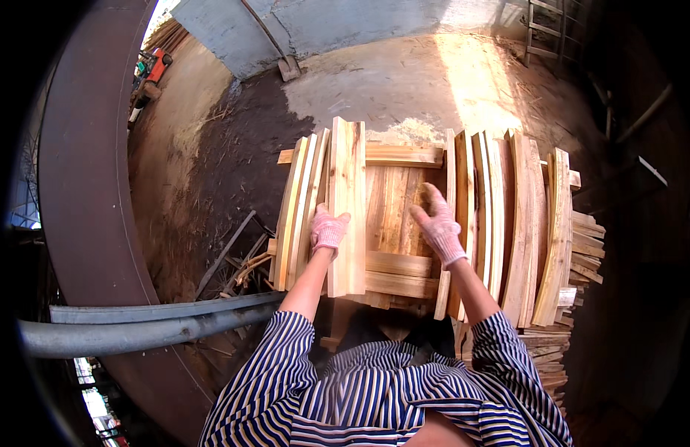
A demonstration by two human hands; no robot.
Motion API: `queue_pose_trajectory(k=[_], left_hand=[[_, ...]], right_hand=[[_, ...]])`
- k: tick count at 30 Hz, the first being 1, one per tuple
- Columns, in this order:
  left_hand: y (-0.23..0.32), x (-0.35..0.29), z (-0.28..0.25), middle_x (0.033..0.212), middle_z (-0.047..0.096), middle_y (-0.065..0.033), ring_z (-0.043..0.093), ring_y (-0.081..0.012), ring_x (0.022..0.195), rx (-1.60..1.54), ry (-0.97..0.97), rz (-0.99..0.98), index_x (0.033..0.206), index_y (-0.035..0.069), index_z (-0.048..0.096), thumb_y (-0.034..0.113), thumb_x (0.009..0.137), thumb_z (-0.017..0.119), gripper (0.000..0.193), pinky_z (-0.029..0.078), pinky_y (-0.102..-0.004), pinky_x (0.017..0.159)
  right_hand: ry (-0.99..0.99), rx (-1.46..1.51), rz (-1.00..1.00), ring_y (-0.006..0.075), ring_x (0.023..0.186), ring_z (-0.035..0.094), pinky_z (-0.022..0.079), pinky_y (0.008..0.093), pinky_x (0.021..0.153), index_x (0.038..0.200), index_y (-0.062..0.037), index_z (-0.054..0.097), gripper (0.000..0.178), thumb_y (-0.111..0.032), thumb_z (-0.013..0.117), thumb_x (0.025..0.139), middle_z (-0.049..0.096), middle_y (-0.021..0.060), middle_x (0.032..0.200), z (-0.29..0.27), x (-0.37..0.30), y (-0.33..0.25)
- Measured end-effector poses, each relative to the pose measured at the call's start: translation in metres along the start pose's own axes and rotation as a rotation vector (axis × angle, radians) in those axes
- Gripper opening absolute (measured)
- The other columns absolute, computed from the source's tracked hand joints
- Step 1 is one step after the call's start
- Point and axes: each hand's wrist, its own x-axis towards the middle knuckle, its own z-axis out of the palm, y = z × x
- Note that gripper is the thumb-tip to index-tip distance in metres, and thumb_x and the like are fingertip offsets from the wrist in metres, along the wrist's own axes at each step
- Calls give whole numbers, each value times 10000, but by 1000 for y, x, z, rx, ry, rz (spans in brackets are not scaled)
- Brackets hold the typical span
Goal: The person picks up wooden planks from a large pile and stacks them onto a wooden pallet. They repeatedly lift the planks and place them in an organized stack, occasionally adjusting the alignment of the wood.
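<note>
My left hand (pixel 329 229), in a pink knit glove, is at the left edge of a pale wooden plank (pixel 348 171). Its thumb lies over the plank's top and its fingers curl down by the edge, partly hidden. That plank lies lengthwise on the stack, next to several narrower boards (pixel 300 201) on the left. My right hand (pixel 440 227), gloved the same way with a soiled fingertip area, hovers open over the gap right of the plank, fingers and thumb apart. It is nearest to a row of upright-edged boards (pixel 464 216) on the right.
Crosswise wooden bearers (pixel 401 155) lie under the boards. Lower right is a stack of board ends (pixel 542 350). Metal pipes (pixel 151 331) run at the left beside a brown steel beam (pixel 91 164). A shovel (pixel 288 67) leans on the far wall, and a wooden ladder (pixel 546 33) stands farther right.
</note>
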Motion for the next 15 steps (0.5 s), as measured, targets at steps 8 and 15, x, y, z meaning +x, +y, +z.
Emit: queue_pose_trajectory(k=[8, 15], left_hand=[[-30, 45, 43, 1304, 619, -310, 628, -402, 1207, -460, -62, 205, 1377, -52, 492, 468, 868, 764, 777, 524, -445, 992], [-16, 20, 136, 1594, 301, -162, 293, -253, 1473, -549, -748, 190, 1550, -1, 272, 369, 1060, 484, 650, 294, -334, 1196]], right_hand=[[115, 333, 238, 264, 1164, 584, 471, 346, 1004, 1326, 114, 473, 801, -526, 722, 914, 623, 223, 1258, 185, 46, 67], [230, -392, 285, 408, 1207, 625, 506, 480, 992, 1534, 0, 337, 971, -652, 645, 884, 597, 288, 1357, 102, -3, 17]])
